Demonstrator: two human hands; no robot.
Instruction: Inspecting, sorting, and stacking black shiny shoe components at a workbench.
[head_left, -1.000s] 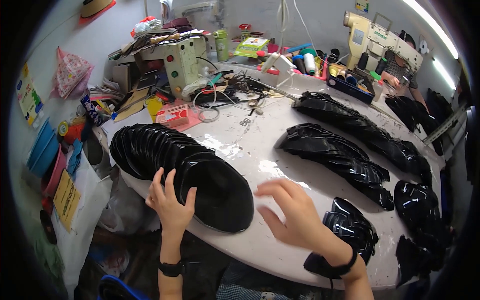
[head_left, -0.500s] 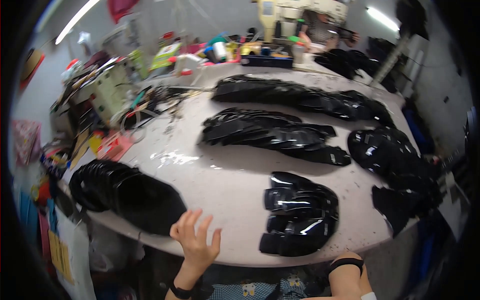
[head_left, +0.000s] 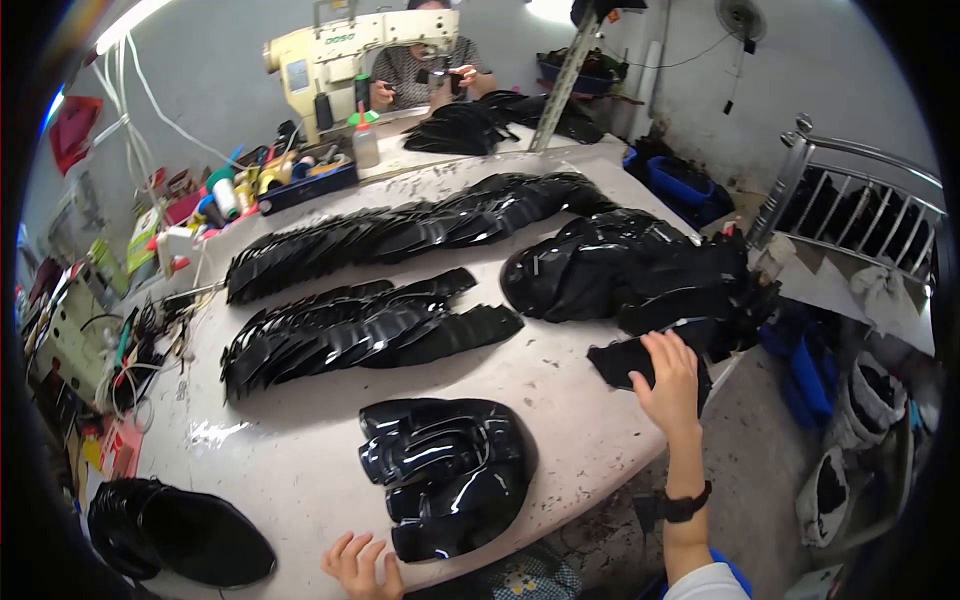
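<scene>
My right hand (head_left: pixel 668 385) reaches to the table's right edge. Its fingers are stretched out, thumb apart, over a flat black shoe-upper piece (head_left: pixel 622 362) at the near end of a loose heap of glossy black pieces (head_left: pixel 600 262). Whether it grips that piece does not show. By the near edge is my left hand (head_left: pixel 362 568), fingers spread and nothing in them. Just beside it lies a curved stack of shiny black shoe-upper pieces (head_left: pixel 462 478). Another black stack (head_left: pixel 205 535) rests at the near left corner.
Two long rows of overlapping black pieces, a far row (head_left: pixel 420 228) and a nearer row (head_left: pixel 360 335), cross the pale table (head_left: pixel 570 440). Behind stand a blue tray (head_left: pixel 310 187) and a sewing machine (head_left: pixel 350 45) with a person. A metal rail (head_left: pixel 870 150) and sacks (head_left: pixel 865 400) are at right.
The view has swung to the right, so the table's things sit farther left. My right hand has come from the near edge to the heap at right; my left hand now shows lower, by the curved stack.
</scene>
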